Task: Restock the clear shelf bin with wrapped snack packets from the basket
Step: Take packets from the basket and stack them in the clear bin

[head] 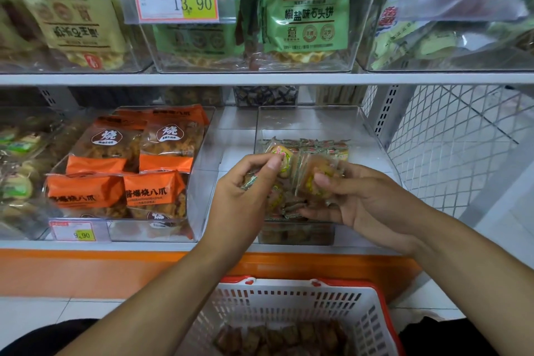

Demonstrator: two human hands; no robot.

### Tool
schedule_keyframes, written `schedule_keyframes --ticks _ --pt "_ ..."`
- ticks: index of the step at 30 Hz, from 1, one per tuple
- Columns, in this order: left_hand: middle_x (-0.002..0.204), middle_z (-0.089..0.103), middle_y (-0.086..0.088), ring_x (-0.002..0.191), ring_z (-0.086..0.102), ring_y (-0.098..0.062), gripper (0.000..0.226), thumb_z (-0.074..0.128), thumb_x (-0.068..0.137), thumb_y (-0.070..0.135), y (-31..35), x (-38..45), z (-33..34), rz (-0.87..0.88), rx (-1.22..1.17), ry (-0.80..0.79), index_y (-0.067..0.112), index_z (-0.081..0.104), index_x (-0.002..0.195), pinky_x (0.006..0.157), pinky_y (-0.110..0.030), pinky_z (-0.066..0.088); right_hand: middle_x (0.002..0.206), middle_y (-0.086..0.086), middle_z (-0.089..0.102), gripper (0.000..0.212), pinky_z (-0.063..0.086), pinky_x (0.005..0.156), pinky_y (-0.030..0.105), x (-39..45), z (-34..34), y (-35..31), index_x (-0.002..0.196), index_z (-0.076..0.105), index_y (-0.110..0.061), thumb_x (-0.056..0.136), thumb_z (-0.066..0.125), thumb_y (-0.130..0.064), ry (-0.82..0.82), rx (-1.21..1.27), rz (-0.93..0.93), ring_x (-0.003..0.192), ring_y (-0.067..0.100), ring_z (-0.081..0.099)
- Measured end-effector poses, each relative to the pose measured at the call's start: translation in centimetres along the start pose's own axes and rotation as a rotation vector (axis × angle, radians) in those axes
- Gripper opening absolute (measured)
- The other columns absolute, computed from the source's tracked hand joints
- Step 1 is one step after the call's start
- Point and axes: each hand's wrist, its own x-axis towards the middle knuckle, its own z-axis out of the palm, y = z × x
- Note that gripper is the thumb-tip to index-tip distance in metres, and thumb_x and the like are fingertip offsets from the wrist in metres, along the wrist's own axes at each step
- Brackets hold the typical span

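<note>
Bin [372,136] sits at the shelf's right end, back half free. Both hands are over it: left hand [245,193] pinches one packet [281,159], right hand [361,199] holds another [318,179]. Basket [289,303] below.

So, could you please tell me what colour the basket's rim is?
The basket has a red rim over white mesh walls, seen in the head view.
</note>
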Motion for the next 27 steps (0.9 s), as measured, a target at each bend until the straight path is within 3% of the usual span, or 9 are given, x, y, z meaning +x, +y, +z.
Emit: schedule_keyframes --ticks 4,9,13,17,19,22,23,24,27 --pt "0.097 0.075 0.012 0.08 0.068 -0.002 0.03 0.061 0.087 0.05 0.0 0.1 -0.2 0.051 0.019 0.041 0.032 0.075 0.108 0.071 -0.024 0.054 0.132 0.02 0.066 0.053 0.053 0.101 0.054 0.0 0.5 0.7 0.138 0.057 -0.007 0.088 0.065 -0.022 -0.019 0.003 0.021 0.126 0.034 0.061" --pt "0.118 0.073 0.021 0.111 0.067 0.002 0.039 0.061 0.09 0.038 -0.1 -0.2 0.1 0.117 -0.005 -0.055 0.033 0.066 0.128 0.086 -0.014 0.054 0.137 0.02 0.062 0.044 0.053 0.101 0.052 0.0 1.1 1.1 0.142 0.055 -0.01 0.102 0.051 -0.026 -0.128 0.107 0.047 0.127 0.035 0.06" --pt "0.12 0.071 0.025 0.114 0.065 0.005 0.052 0.062 0.088 0.044 -0.6 0.1 -0.3 0.103 0.045 -0.086 0.035 0.059 0.14 0.088 -0.011 0.052 0.143 0.021 0.057 0.045 0.048 0.107 0.053 0.1 1.2 1.5 0.143 0.054 -0.008 0.102 0.051 -0.025 -0.121 0.158 0.053 0.134 0.036 0.054" --pt "0.115 0.072 0.026 0.108 0.066 0.008 0.06 0.063 0.083 0.052 -1.1 0.6 0.2 -0.002 0.079 -0.132 0.036 0.059 0.14 0.083 -0.009 0.052 0.136 0.023 0.062 0.047 0.049 0.107 0.052 0.2 0.3 0.9 0.136 0.059 -0.003 0.09 0.063 -0.016 0.034 0.057 -0.014 0.13 0.037 0.057" --pt "0.114 0.072 0.024 0.098 0.067 0.011 0.054 0.065 0.085 0.057 -1.4 0.8 0.7 -0.089 0.07 -0.097 0.043 0.06 0.136 0.071 -0.009 0.054 0.124 0.012 0.071 0.047 0.049 0.108 0.047 0.2 -0.6 -0.7 0.13 0.061 -0.009 0.084 0.073 -0.015 0.167 -0.26 -0.114 0.121 0.028 0.064" --pt "0.12 0.07 0.011 0.101 0.07 -0.005 0.034 0.067 0.09 0.054 -2.1 1.0 1.4 -0.208 0.055 -0.06 0.043 0.067 0.123 0.062 -0.016 0.057 0.104 -0.014 0.065 0.042 0.046 0.087 0.011 1.1 -2.5 -4.0 0.114 0.052 -0.027 0.083 0.081 -0.029 0.352 -1.279 -0.233 0.099 0.009 0.064" --pt "0.122 0.07 0.009 0.103 0.069 -0.008 0.031 0.067 0.091 0.053 -2.4 1.2 1.7 -0.218 0.064 -0.062 0.041 0.069 0.119 0.06 -0.014 0.056 0.105 -0.012 0.06 0.041 0.046 0.084 0.012 1.9 -3.2 -4.9 0.114 0.051 -0.027 0.084 0.078 -0.033 0.376 -1.571 -0.238 0.1 0.013 0.06" --pt "0.122 0.069 0.01 0.105 0.067 -0.009 0.029 0.067 0.091 0.053 -2.6 1.3 2.1 -0.222 0.07 -0.074 0.039 0.07 0.116 0.057 -0.011 0.053 0.111 -0.003 0.057 0.04 0.049 0.088 0.022 2.9 -3.7 -5.5 0.117 0.052 -0.022 0.086 0.074 -0.035 0.39 -1.782 -0.212 0.108 0.02 0.057" --pt "0.119 0.069 0.016 0.108 0.064 -0.004 0.028 0.067 0.089 0.057 -3.2 1.6 2.7 -0.219 0.142 -0.117 0.039 0.071 0.109 0.062 -0.007 0.048 0.13 0.016 0.054 0.043 0.046 0.094 0.043 6.3 -4.6 -5.8 0.129 0.05 -0.008 0.095 0.058 -0.034 0.391 -2.227 -0.022 0.123 0.035 0.051"
